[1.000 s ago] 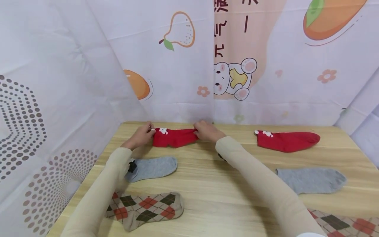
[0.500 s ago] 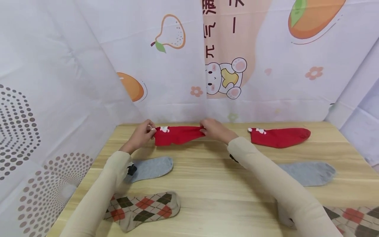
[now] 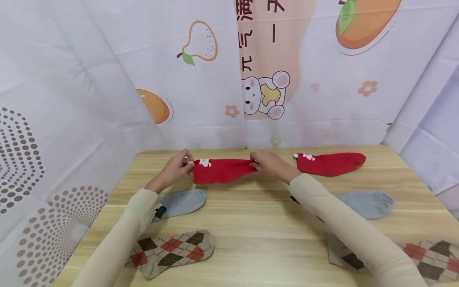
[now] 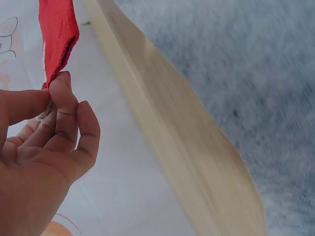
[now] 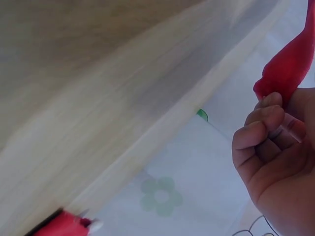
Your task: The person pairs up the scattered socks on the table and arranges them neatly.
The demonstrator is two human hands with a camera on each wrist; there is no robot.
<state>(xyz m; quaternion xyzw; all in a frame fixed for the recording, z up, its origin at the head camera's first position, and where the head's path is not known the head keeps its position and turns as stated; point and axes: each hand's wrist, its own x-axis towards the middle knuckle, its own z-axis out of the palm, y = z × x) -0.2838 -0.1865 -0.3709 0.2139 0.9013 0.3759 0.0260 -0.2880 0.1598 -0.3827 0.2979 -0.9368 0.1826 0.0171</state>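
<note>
Both hands grasp the same red sock, held stretched sideways between them over the far part of the desk, left of centre. The left hand pinches the upper corner of its cuff end between thumb and forefinger, just beside a small white figure on the fabric. The right hand grips the toe end with bent fingers. The held red sock sags a little along its lower edge; whether that edge touches the desk I cannot tell.

To the right of the right hand, also at the far side, a second red sock lies flat, its white figure at the left and its toe to the right. Nearer on the left lies a left grey sock, its left end behind the left sleeve. Nearest on that side is a left argyle sock in beige, orange-red and dark green, toe to the right. Across the desk, a right grey sock and, nearer, a right argyle sock are both partly covered by the right sleeve. White printed cloth hangs behind the far edge.
</note>
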